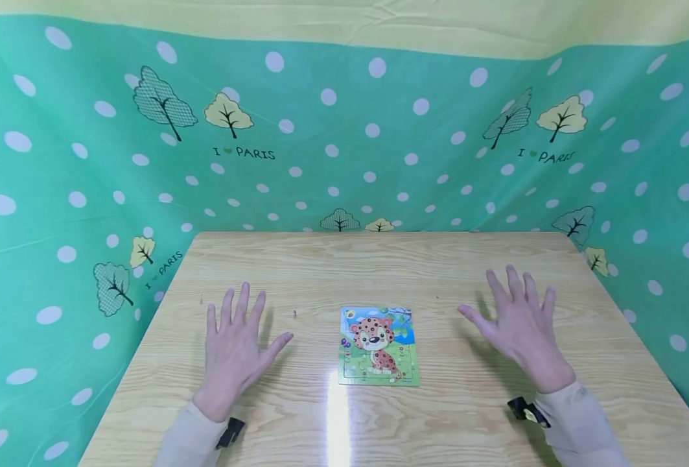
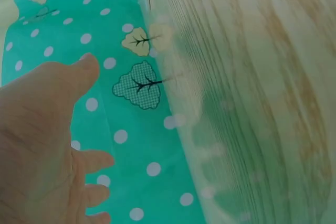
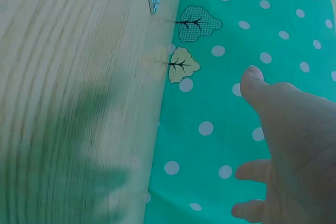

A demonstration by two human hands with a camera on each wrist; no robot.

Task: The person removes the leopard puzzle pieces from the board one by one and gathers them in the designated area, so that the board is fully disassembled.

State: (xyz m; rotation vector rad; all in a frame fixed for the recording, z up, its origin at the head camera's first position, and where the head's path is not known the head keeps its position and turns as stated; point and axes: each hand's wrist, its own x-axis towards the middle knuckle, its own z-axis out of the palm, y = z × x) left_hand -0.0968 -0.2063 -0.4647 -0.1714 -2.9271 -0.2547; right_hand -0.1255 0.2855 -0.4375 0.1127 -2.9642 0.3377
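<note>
The fingers [image 1: 236, 308] of the left hand [image 1: 234, 350] are straight and spread, holding nothing, palm down over the desk [image 1: 467, 415]. The right hand [image 1: 522, 327] matches it on the other side, fingers splayed and empty, seemingly hovering just above the wood, though contact cannot be told. Between them, apart from both, a leopard jigsaw puzzle [image 1: 378, 346] lies flat in its frame, apparently with all pieces seated. This looks like a pause with the puzzle untouched; any next move would call for one hand to come inward to the puzzle's edge. No container shows besides the puzzle's shallow frame. A green dotted curtain [image 1: 344, 143] with trees surrounds the desk
</note>
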